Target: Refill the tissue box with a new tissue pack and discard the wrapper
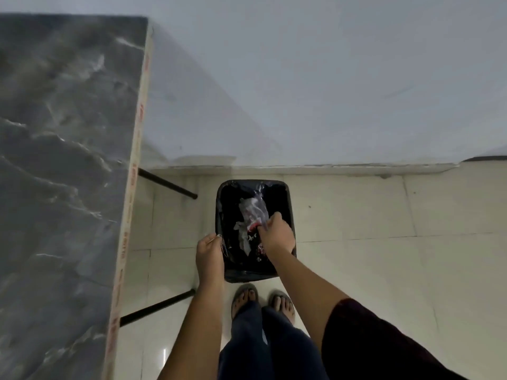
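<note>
we see the right hand (277,235) pinching the clear wrapper (253,212) over the black bin (285,193) by the wall. the left hand (210,252), fingers curled, holds the bin's near-left rim beside the table (68,160).

Two bare forearms enter from the bottom of the frame and end in the left hand (209,253) at centre left and the right hand (277,235) just right of centre. No rings, watch or bracelet show on either. A dark maroon short sleeve (384,344) covers the right upper arm at lower right. Dark blue trousers (263,349) fill the bottom centre, loose at the hems. Below them, grey open-toed sandals (244,296) leave the toes uncovered.
</note>
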